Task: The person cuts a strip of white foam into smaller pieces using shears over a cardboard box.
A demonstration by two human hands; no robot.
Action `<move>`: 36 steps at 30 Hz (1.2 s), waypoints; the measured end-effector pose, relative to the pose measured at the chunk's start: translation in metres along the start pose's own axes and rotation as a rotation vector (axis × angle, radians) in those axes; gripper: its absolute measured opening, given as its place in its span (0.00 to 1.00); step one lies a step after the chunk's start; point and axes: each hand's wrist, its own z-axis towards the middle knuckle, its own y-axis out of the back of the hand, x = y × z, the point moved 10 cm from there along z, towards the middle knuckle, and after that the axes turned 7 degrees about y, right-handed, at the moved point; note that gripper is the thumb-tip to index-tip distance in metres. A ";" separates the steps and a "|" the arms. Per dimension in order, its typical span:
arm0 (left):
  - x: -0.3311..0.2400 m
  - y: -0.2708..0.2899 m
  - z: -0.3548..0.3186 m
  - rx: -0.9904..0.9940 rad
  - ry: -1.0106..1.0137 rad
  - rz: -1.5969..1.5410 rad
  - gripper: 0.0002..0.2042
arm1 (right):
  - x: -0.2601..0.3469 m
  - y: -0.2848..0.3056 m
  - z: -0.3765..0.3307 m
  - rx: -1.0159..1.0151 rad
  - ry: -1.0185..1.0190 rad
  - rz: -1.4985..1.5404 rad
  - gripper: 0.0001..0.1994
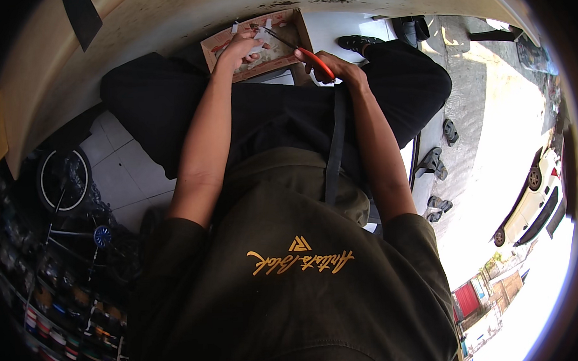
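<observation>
My right hand (340,66) is closed around the red-orange handles of a pair of scissors (315,61). Their dark blades point up and left, reaching over a shallow cardboard box (303,35). My left hand (236,51) is over the box's left part, its fingers pinched on a thin white piece (262,34), paper or plastic, I cannot tell which. The blade tips are close to that piece; whether they touch it is too small to see. Small white scraps (269,54) lie inside the box, partly hidden by my left hand.
My legs in dark trousers (267,114) spread on both sides of the box. A pale curved surface (169,25) rises beyond it. Sandals (433,164) lie at right, with a parked white car (530,201) farther out. A wheel (63,179) and stocked shelves stand at left.
</observation>
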 end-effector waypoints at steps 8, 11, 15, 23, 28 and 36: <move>0.001 0.016 0.005 -0.102 -0.045 -0.119 0.09 | 0.034 -0.002 -0.014 -0.026 0.148 -0.048 0.39; -0.005 0.010 0.002 -0.062 -0.080 -0.130 0.09 | 0.031 -0.006 -0.012 0.035 0.112 -0.011 0.36; -0.007 0.006 0.001 -0.040 -0.096 -0.091 0.08 | 0.028 -0.003 -0.010 -0.011 0.119 -0.022 0.35; -0.005 0.004 0.000 -0.021 -0.078 -0.101 0.08 | 0.019 0.003 -0.002 -0.051 0.127 -0.042 0.33; -0.005 0.000 -0.001 0.019 -0.070 -0.064 0.11 | 0.011 0.005 0.006 -0.083 0.142 -0.023 0.31; 0.002 -0.003 -0.001 0.062 0.019 -0.029 0.09 | 0.005 0.009 0.016 -0.118 0.187 -0.081 0.34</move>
